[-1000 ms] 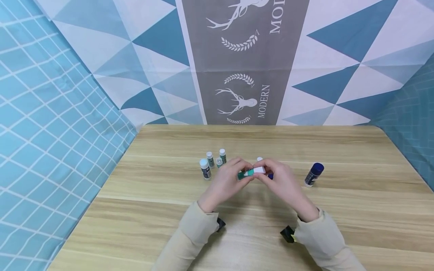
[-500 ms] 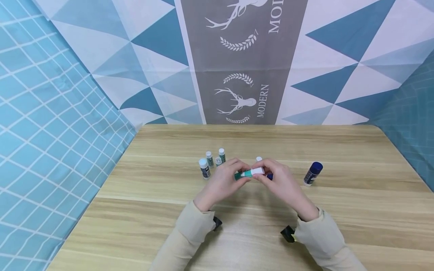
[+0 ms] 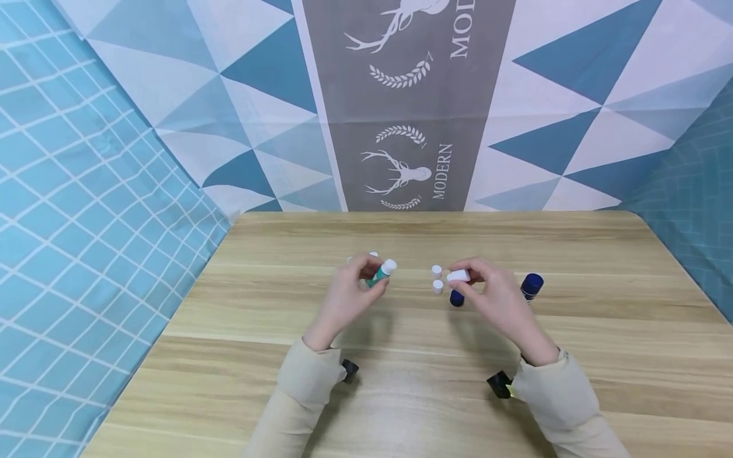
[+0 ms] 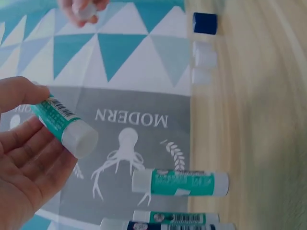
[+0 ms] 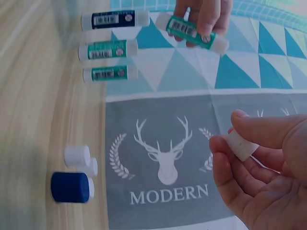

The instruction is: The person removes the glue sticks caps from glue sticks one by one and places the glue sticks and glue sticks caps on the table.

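My left hand grips a green glue stick, its white end tilted up and to the right. In the left wrist view the thumb lies over the barrel of this glue stick and the fingers curl beneath it. A gap away on the right, my right hand pinches a small white cap between thumb and fingers. In the right wrist view that cap is off any stick. Just left of and below the right hand, white caps and a dark blue cap rest on the table.
Behind the left hand stand green glue sticks and a navy one, mostly hidden in the head view. A larger navy glue stick stands beyond the right hand. A patterned cloth hangs at the wooden table's far edge.
Earlier both hands met on the glue stick; now its white cap is off in the right hand. The left hand has moved left with the stick, the right hand slightly right.
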{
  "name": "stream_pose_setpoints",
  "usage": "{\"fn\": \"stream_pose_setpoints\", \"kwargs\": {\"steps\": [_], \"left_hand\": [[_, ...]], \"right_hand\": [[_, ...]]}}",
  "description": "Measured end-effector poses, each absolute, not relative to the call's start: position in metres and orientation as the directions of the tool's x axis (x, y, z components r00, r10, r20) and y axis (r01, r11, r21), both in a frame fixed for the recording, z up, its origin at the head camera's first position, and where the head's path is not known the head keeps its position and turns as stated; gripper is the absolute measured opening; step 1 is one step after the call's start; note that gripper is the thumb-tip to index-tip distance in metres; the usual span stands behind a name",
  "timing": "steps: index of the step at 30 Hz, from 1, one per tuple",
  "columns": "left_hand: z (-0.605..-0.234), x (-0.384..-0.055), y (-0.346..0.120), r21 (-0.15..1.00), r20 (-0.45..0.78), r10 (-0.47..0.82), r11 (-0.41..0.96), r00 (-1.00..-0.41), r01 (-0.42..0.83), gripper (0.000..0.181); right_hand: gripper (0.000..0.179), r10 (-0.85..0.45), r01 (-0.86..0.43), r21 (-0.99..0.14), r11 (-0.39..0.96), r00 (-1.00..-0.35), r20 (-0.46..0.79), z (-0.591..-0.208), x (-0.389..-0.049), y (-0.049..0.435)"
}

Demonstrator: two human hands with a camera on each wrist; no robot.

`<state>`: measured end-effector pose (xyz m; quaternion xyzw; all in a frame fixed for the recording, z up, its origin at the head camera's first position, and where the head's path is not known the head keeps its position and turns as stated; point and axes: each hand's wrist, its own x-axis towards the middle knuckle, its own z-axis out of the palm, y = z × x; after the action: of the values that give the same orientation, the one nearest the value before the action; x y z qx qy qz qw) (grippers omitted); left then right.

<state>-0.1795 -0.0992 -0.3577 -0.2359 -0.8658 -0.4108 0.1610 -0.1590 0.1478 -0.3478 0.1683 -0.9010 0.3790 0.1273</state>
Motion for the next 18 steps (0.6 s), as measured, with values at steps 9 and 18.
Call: {"fn": "stream_pose_setpoints", "kwargs": {"steps": [9, 18], "left_hand": [[-0.352, -0.181, -0.111, 0.687, 0.411, 0.224, 0.562, -0.884, 0.462, 0.026], [-0.355, -0.186, -0.115, 0.628, 0.311, 0.247, 0.671, -0.918, 0.393, 0.024]], "right_hand": [[0.024, -0.205, -0.377, -0.619, 0.689, -0.920, 0.333, -0.350, -0.164, 0.158], [0.012, -0.286, -0.329, -0.598, 0.731, -0.943, 0.169, -0.360, -0.171, 0.160]]}}
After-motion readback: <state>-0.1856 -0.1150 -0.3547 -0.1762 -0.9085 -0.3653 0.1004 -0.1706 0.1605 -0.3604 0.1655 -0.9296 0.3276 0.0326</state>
